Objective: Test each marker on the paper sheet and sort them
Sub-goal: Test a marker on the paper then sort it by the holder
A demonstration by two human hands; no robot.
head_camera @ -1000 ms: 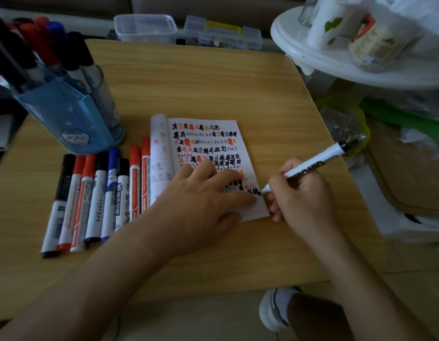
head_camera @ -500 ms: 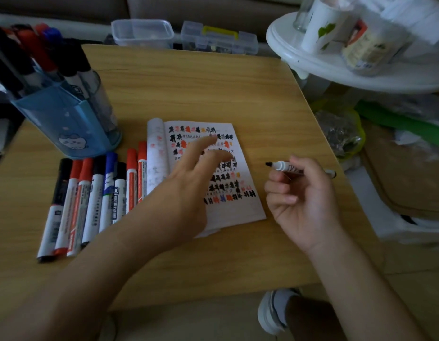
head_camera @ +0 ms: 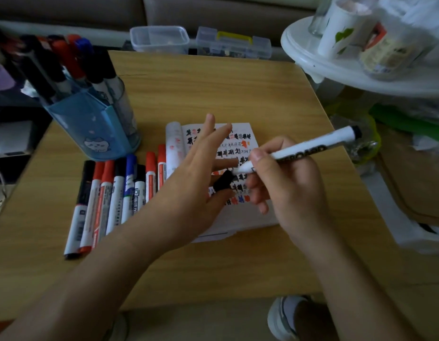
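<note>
Wooden table (head_camera: pixel 213 94) — marker (head_camera: pixel 299 151) beside cap (head_camera: pixel 222 183)

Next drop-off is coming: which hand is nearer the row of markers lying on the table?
Left. The left hand, pinching the cap, is just right of the row of markers; the right hand, gripping a marker, is farther right.

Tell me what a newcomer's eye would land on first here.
The two hands meet over the middle of the table: the right hand grips a white marker, its writing end right at a black cap that the left hand appears to pinch. Under them lies the paper sheet, crowded with black and red test scribbles. To its left, a row of capped markers lies in front of a blue holder packed with more.
</note>
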